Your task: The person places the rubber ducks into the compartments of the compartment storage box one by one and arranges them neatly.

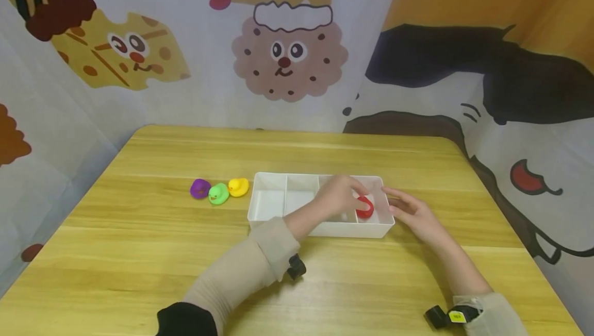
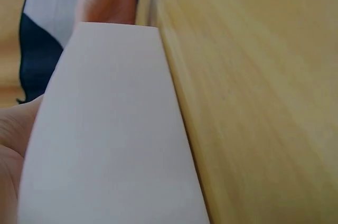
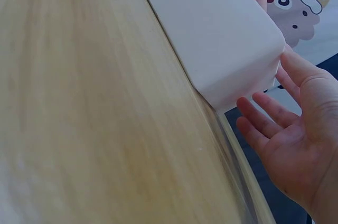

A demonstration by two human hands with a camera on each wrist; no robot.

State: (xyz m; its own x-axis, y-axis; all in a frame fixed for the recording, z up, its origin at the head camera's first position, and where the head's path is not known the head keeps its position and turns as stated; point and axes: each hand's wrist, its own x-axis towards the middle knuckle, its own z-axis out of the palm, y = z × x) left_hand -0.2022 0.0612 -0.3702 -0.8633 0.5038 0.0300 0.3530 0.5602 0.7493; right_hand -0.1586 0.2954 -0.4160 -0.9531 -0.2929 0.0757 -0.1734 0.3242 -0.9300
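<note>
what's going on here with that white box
A person's left hand reaches into the rightmost compartment of a white box, to a red object; whether it grips that is unclear. The right hand is at the box's right end. A purple duck, a green duck and a yellow duck sit on the table, left of the box.

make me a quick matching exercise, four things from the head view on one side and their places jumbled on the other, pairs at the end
Things
1. yellow duck
2. red object
3. purple duck
4. right hand

Places, as seen in the head view
A. furthest left of these four
B. inside the white tray, in its right-end compartment
C. outside the tray, at its right end
D. close beside the tray's left end

Right pairs: 1-D, 2-B, 3-A, 4-C
</note>
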